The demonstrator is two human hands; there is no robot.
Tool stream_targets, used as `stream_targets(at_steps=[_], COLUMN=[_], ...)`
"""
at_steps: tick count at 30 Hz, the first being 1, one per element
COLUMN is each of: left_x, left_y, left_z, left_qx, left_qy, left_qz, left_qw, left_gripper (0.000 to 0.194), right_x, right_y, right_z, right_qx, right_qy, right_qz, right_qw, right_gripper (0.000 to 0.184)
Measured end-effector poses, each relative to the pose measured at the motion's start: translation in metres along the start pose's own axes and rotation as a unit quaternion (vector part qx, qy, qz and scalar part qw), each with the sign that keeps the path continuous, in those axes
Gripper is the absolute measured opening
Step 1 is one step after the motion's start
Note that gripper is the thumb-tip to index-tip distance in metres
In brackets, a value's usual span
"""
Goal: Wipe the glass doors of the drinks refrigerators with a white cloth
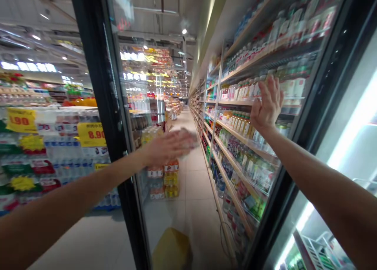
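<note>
A tall glass cooler door (165, 207) with a black frame (101, 85) stands open in front of me. My right hand (266, 105) lies flat against the glass near its right edge, fingers spread upward. My left hand (171, 146) reaches across the middle of the pane with fingers stretched out flat. It is smeared by motion, and a pale blur at its fingertips cannot be made out. Shelves of drink bottles (244, 124) show through the glass.
Stacked packs of bottled water with yellow price signs (91, 134) stand on the left. A long tiled aisle (188, 144) runs ahead. A yellow object (172, 250) sits low behind the glass. The lit cooler interior with a white wire shelf (321, 250) is at the right.
</note>
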State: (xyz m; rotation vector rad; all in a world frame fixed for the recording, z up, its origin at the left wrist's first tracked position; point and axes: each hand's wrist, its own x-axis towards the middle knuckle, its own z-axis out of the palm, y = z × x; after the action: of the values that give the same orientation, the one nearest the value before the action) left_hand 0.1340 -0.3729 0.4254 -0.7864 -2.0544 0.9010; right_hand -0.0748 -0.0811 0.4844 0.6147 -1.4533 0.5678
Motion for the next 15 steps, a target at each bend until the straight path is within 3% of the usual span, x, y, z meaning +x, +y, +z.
stream_targets(at_steps=[1,3,4,5,6,8,10,11,13,15], left_x=[0.002,0.004,0.003,-0.001,-0.007,-0.024,-0.041,-0.047,-0.05,-0.042], left_y=[-0.018,-0.049,-0.056,-0.055,-0.045,-0.008,0.031,0.043,0.042,0.015], left_z=[-0.011,-0.03,-0.034,-0.032,-0.026,-0.003,0.022,0.03,0.03,0.011], left_qx=[0.02,0.055,0.063,0.065,0.062,0.045,0.016,-0.003,-0.004,0.034], left_qy=[0.031,0.112,0.128,0.126,0.106,0.048,0.007,-0.001,-0.01,0.013], left_qz=[-0.085,-0.275,-0.323,-0.329,-0.292,-0.138,0.038,0.096,0.105,-0.032], left_qw=[0.996,0.953,0.936,0.934,0.949,0.988,0.999,0.995,0.994,0.999], left_gripper=[0.049,0.05,0.051,0.051,0.051,0.05,0.042,0.04,0.04,0.044], right_x=[0.0,-0.001,-0.001,-0.001,-0.001,-0.001,-0.001,0.0,-0.001,-0.001], right_y=[-0.001,-0.002,-0.003,-0.003,-0.003,-0.003,-0.003,-0.003,-0.004,-0.004], right_z=[-0.001,-0.002,-0.002,-0.002,-0.003,-0.003,-0.003,-0.003,-0.003,-0.003], right_qx=[0.001,0.003,0.003,0.002,0.002,0.005,0.008,0.009,0.009,0.008], right_qy=[0.002,0.007,0.007,0.007,0.006,0.005,0.009,0.011,0.013,0.012], right_qz=[0.001,0.003,0.002,0.001,0.001,0.001,-0.002,-0.003,-0.003,-0.002], right_qw=[1.0,1.0,1.0,1.0,1.0,1.0,1.0,1.0,1.0,1.0], right_gripper=[0.05,0.049,0.049,0.049,0.05,0.05,0.05,0.049,0.048,0.048])
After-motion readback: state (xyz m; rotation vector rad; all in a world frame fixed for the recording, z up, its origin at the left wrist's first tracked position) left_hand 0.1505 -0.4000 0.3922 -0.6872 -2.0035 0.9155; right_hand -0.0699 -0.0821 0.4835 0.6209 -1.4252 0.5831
